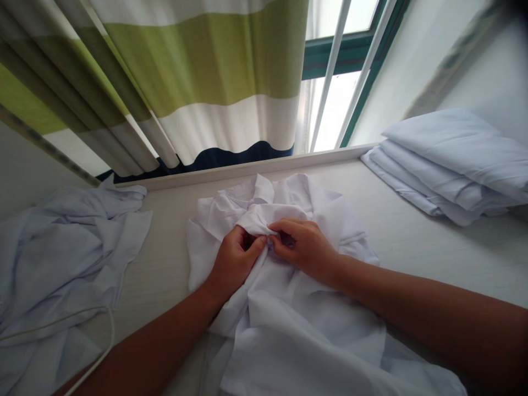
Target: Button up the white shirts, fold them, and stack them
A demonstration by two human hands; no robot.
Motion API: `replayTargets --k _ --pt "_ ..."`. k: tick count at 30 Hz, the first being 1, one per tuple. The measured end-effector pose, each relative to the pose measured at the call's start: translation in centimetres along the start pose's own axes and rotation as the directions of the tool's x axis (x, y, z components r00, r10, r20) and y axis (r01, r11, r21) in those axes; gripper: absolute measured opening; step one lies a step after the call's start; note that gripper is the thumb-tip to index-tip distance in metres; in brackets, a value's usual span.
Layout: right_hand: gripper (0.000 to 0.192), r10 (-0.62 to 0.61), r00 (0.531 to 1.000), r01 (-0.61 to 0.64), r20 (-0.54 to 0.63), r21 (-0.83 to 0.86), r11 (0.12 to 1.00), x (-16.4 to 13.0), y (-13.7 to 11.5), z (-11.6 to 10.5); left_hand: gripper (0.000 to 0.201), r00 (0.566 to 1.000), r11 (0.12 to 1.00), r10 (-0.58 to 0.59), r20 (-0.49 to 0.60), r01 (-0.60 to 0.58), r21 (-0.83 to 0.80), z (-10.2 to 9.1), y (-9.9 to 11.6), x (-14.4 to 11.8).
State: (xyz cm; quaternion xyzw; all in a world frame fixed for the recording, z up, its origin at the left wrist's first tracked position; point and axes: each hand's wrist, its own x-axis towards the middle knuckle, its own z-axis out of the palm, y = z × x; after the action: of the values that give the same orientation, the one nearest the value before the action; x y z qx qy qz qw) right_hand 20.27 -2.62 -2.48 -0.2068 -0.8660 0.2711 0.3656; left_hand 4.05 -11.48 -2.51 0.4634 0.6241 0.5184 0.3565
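Observation:
A white collared garment, which looks like a shirt [305, 330], lies spread and rumpled in front of me with its collar toward the window. My left hand [239, 253] pinches the cloth along the front opening, thumb on top. Close against it, my right hand [303, 242] grips the same front edge between thumb and fingers. The fingertips of both hands nearly meet just below the collar, where the cloth is lifted into a fold. Whether a button sits between the fingers is hidden.
A loose heap of white cloth [61, 253] lies at the left, with a pale cord [112, 324] crossing near it. Folded white garments [457, 165] are stacked at the right. Behind the pale tabletop [165, 247] hang a green-and-cream curtain [214, 60] and white window bars [330, 77].

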Motion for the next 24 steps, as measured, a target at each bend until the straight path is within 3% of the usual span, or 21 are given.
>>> replayTargets --k 8,16,24 --pt "0.012 -0.091 0.993 0.094 0.074 -0.045 0.995 0.00 0.17 -0.21 0.031 1.000 0.998 0.024 -0.004 -0.024 0.055 0.01 0.09 -0.16" --pt "0.009 -0.130 0.985 0.142 0.112 -0.109 0.984 0.09 0.02 -0.59 0.032 0.998 0.998 0.031 0.057 -0.027 -0.061 -0.03 0.14 -0.11" --pt "0.009 -0.152 0.980 0.163 0.126 -0.084 0.983 0.10 -0.08 -0.81 0.030 0.995 1.000 0.019 0.099 -0.019 -0.007 -0.26 0.48 -0.07"
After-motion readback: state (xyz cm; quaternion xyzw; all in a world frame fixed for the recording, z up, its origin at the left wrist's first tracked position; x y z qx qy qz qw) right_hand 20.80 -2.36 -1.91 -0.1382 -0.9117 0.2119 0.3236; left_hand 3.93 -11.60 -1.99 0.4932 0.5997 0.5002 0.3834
